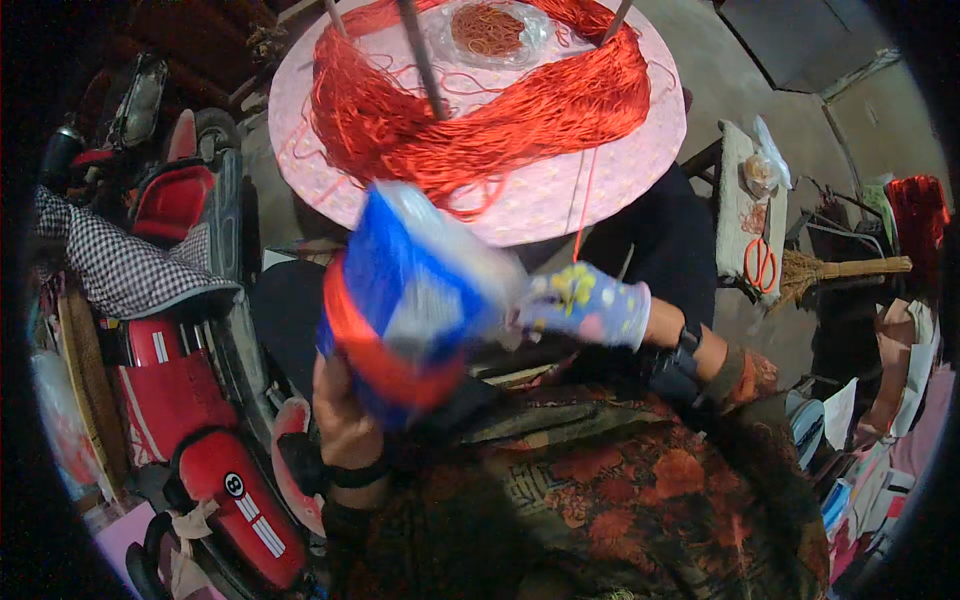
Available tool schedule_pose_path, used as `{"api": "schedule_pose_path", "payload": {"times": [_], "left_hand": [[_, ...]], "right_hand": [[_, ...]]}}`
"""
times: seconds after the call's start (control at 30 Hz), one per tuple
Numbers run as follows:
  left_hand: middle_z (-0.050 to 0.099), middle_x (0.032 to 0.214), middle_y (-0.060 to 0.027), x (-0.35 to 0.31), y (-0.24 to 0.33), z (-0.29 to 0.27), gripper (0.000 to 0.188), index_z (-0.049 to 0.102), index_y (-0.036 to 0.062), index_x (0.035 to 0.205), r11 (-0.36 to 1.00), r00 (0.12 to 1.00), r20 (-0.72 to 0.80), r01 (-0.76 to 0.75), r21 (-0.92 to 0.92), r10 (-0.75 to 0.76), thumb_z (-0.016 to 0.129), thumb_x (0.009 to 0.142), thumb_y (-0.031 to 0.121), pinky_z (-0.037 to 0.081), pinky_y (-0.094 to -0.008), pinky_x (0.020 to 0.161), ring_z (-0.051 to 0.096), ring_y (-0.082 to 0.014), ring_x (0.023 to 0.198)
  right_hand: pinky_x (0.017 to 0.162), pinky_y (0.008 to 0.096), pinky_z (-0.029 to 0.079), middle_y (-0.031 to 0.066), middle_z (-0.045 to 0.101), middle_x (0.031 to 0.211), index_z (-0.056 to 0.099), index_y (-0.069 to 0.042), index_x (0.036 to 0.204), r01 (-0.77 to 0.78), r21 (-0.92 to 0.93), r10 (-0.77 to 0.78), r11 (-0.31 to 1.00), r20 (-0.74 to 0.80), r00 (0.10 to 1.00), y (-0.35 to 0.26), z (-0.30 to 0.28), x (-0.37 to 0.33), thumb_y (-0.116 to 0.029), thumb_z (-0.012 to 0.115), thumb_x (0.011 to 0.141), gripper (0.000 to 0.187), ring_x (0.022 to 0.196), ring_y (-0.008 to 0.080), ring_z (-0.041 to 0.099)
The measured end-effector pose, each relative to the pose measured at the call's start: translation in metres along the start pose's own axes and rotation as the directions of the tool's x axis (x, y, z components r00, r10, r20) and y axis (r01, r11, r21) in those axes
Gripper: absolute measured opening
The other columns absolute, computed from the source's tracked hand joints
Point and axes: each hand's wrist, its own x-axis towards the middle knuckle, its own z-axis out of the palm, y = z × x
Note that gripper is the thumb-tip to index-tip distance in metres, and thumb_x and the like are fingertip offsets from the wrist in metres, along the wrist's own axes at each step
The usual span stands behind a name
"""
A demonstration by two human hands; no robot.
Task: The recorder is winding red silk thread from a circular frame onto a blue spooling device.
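My bare left hand (345,418) grips a blue and white plastic-wrapped bundle (395,245), blurred by motion. Around the bundle runs a thick band of wound red cord (385,360); most of my left fingers are hidden behind it. My right hand (585,305), in a flowered glove, is closed beside the bundle's right side. A single strand of red cord (578,245) comes down from the table's edge into its fingers. On the round pink table (630,195) a large loose skein of red cord (470,140) lies looped around upright rods (420,60).
A clear bag of orange-brown bands (490,35) sits inside the skein. To the right, a bench (735,180) carries orange-handled scissors (760,265) and a small plastic bag (765,172), with a straw broom (840,268) beside it. A red scooter (235,500) stands at left.
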Motion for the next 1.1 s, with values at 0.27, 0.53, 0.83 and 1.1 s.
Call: {"api": "schedule_pose_path", "payload": {"times": [0.27, 0.53, 0.83, 1.1], "left_hand": [[0.062, 0.103, -0.0074, 0.033, -0.003, 0.004, 0.066, 0.057, -0.0006, 0.117, 0.682, 0.816, 0.337, 0.093, 0.726, -0.47, 0.084, 0.061, 0.021, 0.049, -0.03, 0.083, 0.059, -0.0135, 0.092], [0.045, 0.136, -0.0199, 0.005, -0.009, -0.038, 0.063, 0.042, 0.0076, 0.137, 0.893, 0.976, 0.13, -0.212, 0.397, 0.175, 0.065, 0.086, 0.036, 0.049, -0.0458, 0.092, 0.057, -0.0314, 0.107], [0.063, 0.104, -0.0103, 0.034, 0.0, -0.001, 0.056, 0.057, 0.0005, 0.117, 0.725, 0.749, 0.508, -0.054, 0.687, -0.426, 0.077, 0.069, 0.02, 0.049, -0.0331, 0.085, 0.061, -0.0182, 0.095], [0.058, 0.119, -0.015, 0.022, -0.008, 0.001, 0.07, 0.05, -0.0025, 0.125, 0.995, 0.997, -0.053, -0.055, -0.084, 0.051, 0.079, 0.073, 0.034, 0.047, -0.0409, 0.094, 0.059, -0.0247, 0.107]], "right_hand": [[0.059, 0.0352, 0.049, 0.0101, 0.064, 0.069, 0.066, -0.01, 0.084, 0.385, -0.379, -0.351, 0.841, 0.157, 0.923, -0.049, -0.027, 0.011, -0.029, 0.066, 0.082, 0.02, 0.066, 0.0273, 0.065], [0.073, 0.0362, 0.052, 0.0087, 0.067, 0.089, 0.064, -0.007, 0.096, 0.173, -0.212, -0.184, 0.962, -0.032, 0.982, 0.019, -0.006, -0.011, -0.021, 0.059, 0.089, 0.016, 0.081, 0.027, 0.065], [0.064, 0.0328, 0.051, 0.0055, 0.067, 0.076, 0.068, -0.008, 0.089, 0.244, -0.281, -0.211, 0.928, 0.143, 0.967, -0.028, -0.041, 0.014, -0.033, 0.074, 0.078, 0.028, 0.07, 0.0184, 0.066], [0.072, 0.0379, 0.053, 0.0092, 0.068, 0.084, 0.064, -0.008, 0.097, 0.436, -0.342, -0.459, 0.832, 0.016, 0.888, 0.01, -0.002, -0.007, -0.015, 0.057, 0.087, 0.014, 0.081, 0.0287, 0.067]]}}
